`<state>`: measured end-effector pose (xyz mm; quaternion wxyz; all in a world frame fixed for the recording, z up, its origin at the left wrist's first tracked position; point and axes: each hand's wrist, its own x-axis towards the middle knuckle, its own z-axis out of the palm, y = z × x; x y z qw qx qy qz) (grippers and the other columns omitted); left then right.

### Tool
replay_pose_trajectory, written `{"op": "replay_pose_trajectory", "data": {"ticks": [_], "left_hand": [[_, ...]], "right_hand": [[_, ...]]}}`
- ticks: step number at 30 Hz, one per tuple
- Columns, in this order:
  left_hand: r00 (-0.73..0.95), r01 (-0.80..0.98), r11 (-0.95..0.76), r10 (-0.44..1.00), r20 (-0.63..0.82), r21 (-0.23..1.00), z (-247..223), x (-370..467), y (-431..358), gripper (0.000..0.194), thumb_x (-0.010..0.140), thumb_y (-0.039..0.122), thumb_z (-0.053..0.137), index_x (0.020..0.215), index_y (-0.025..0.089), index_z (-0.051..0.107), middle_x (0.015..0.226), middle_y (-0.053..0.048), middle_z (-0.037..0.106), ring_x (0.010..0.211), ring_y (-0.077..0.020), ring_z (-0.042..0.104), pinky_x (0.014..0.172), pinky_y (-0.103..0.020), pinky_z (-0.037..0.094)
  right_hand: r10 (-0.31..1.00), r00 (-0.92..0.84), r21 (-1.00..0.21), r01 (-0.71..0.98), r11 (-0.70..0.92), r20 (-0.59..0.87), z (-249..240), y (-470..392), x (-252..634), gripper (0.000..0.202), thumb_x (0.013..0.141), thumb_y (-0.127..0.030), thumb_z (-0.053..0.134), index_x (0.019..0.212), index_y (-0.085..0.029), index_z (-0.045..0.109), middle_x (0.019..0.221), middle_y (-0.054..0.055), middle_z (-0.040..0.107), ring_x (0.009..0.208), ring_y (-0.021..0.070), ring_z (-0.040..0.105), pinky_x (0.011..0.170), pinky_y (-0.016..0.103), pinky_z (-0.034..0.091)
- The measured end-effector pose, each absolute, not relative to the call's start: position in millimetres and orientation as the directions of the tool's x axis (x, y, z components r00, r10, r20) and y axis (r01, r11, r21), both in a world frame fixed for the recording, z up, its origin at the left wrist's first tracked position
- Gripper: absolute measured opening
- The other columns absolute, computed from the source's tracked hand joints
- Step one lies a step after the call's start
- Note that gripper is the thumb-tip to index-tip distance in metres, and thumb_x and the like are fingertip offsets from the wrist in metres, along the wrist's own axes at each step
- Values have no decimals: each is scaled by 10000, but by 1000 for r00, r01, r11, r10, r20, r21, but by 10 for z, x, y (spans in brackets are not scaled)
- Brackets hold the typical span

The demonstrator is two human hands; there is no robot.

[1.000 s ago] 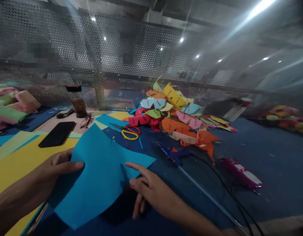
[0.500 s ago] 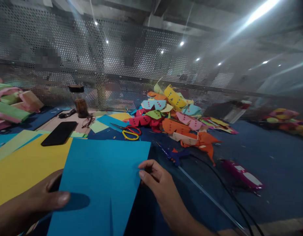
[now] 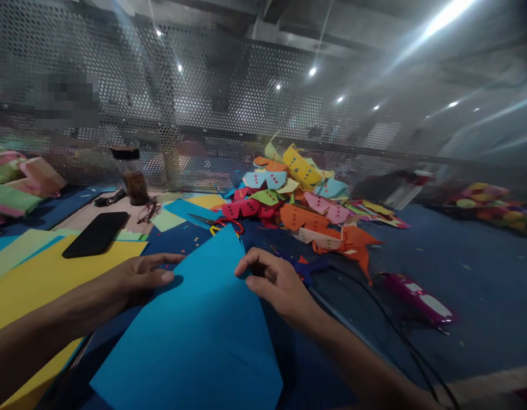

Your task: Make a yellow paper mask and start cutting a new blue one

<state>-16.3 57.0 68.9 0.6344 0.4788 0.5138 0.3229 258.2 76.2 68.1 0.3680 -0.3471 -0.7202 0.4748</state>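
A blue sheet of paper stands tilted in front of me, one corner up, its lower part running out of view. My left hand is at its upper left edge, thumb over the front and the fingers partly behind the sheet. With thumb and bent fingers, my right hand grips the upper right edge. Just beyond the raised corner lie scissors with red and yellow handles, partly covered by the sheet. A blue glue gun rests behind my right hand, partly hidden.
Yellow paper and a black phone lie at left, near a lidded jar. Cut paper shapes form a colourful pile at the back. A purple case-like object and a black cable are at right.
The blue sheet has turned so that a corner points away from me. My left hand has moved up and right along its edge; my right hand has shifted slightly up.
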Motion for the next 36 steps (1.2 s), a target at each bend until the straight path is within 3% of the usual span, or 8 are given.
{"op": "replay_pose_trajectory", "data": {"ticks": [3,6,10,14,18,25,31,36], "left_hand": [[341,-40,388,871,-353,921,601,-131,659,514,700,331,851,1166,215,667,941,-65,779,839,-244,746,791,-349,600],[201,-69,331,929,-312,941,469,-158,711,415,659,326,890,1005,216,690,789,-4,758,669,-167,713,629,-244,575],[17,-52,258,966,-257,965,346,-211,722,378,636,346,904,888,218,654,671,46,700,581,-125,661,529,-187,510],[59,5,265,963,-264,964,299,-264,727,329,731,405,826,919,221,628,765,18,731,614,-149,672,552,-229,526],[3,157,204,978,-207,966,228,-290,765,349,735,451,799,912,213,615,708,25,695,591,-148,642,520,-223,485],[-85,322,187,982,-168,928,155,-332,813,550,697,535,776,1112,228,584,818,-29,733,746,-257,720,598,-317,563],[-137,326,120,987,-79,938,166,-326,778,661,694,557,771,1248,269,552,674,44,623,588,-180,633,470,-225,462],[-152,353,73,988,-20,933,110,-346,771,544,677,546,777,1129,270,656,704,16,667,613,-177,624,482,-218,461]], "right_hand": [[847,-478,-927,155,342,232,625,807,2532,246,807,-135,523,1013,-202,640,867,0,551,731,124,480,649,246,382],[893,-402,-937,184,295,202,505,867,2505,269,863,-195,543,1122,-212,614,952,16,555,789,133,506,701,259,409],[908,-404,-952,222,211,107,337,954,2496,305,907,-284,562,1201,-207,584,801,-21,521,742,132,504,706,267,407],[889,-458,-944,280,172,26,262,973,2498,347,913,-308,582,1246,-210,577,767,-36,519,706,123,502,687,263,400],[893,-451,-930,335,151,-17,273,950,2503,309,911,-255,576,1216,-213,605,772,-34,522,702,117,496,664,254,388],[914,-404,-925,363,117,-42,246,964,2524,255,911,-224,572,1161,-211,620,779,-27,556,729,123,528,687,257,410],[908,-413,-925,366,97,-69,231,941,2563,248,919,-245,576,1161,-248,629,792,-30,555,728,118,531,678,247,418],[902,-428,-918,377,121,-57,255,911,2578,200,932,-245,566,1109,-237,658,804,-21,565,732,115,524,649,233,404]]}}
